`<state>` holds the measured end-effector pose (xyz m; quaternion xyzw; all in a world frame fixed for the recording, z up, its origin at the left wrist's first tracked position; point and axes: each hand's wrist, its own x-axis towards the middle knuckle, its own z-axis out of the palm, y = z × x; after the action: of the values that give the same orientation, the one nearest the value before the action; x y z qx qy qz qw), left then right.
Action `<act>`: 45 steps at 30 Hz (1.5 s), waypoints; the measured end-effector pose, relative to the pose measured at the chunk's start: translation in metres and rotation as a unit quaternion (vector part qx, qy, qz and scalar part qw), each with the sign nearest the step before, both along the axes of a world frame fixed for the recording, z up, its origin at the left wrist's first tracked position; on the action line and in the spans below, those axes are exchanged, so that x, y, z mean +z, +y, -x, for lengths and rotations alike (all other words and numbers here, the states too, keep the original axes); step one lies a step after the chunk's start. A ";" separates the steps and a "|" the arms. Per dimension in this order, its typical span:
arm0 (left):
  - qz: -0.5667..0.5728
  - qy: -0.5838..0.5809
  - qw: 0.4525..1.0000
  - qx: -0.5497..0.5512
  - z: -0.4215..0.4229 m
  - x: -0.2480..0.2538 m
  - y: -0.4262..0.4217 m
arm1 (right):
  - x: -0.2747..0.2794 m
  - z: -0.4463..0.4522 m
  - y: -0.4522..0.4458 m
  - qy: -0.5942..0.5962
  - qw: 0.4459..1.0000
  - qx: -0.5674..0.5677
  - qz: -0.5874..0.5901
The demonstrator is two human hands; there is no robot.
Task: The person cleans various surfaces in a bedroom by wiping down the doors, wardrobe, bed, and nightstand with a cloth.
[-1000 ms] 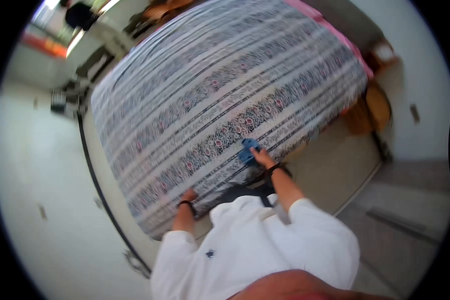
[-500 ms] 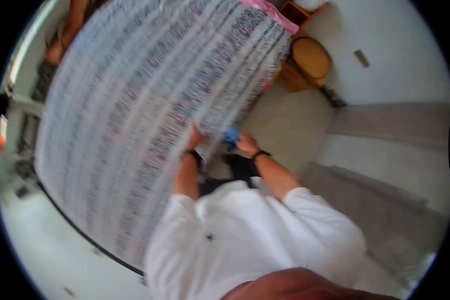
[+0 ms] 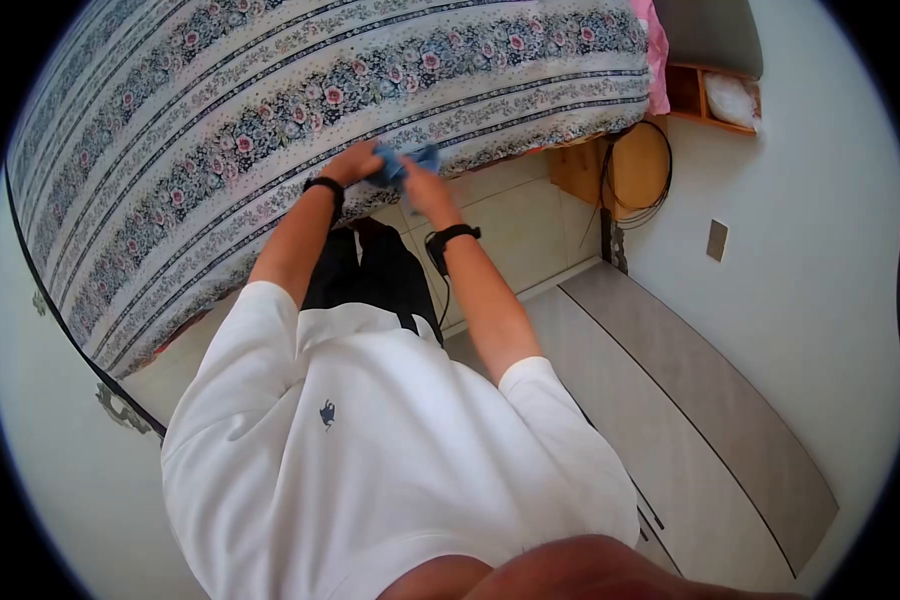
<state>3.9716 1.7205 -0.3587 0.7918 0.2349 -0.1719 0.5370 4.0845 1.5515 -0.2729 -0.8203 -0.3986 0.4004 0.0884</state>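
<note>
Head view: the blue cloth [image 3: 386, 171] bunches between left hand [image 3: 352, 162] and right hand [image 3: 430, 194], both gripping it.

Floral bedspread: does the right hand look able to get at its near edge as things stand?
Probably yes. The right hand is close beside the floral bedspread, with nothing solid seen between, though it seems occupied with the blue cloth.

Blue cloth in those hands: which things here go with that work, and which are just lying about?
Seemingly in the job:
blue cloth
left hand and right hand, both on it
perhaps the flowered bedspread

Seemingly just around:
pink fabric
white bundle in the shelf
</note>
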 end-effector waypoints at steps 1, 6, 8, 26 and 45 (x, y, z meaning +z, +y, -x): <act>-0.048 0.014 0.998 -0.027 0.024 -0.010 0.003 | 0.005 0.019 0.012 0.063 0.992 0.031 0.103; -0.122 0.077 0.990 0.001 0.099 0.007 0.010 | 0.008 0.093 0.036 0.077 0.991 0.073 0.083; -0.084 0.174 0.981 -0.006 0.121 0.019 0.016 | 0.008 0.111 0.037 0.097 0.985 0.130 0.062; -0.379 -0.116 0.896 0.203 -0.043 0.036 0.051 | 0.051 -0.094 0.118 -0.295 0.923 0.211 -0.128; -0.327 -0.126 0.934 0.063 -0.427 0.093 -0.044 | 0.036 -0.418 -0.033 -0.149 0.963 -0.156 -0.160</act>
<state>4.3989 1.6768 -0.2657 0.9222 0.2582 0.0502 0.2834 4.5025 1.5189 -0.2370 -0.8979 -0.3333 0.1860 0.2196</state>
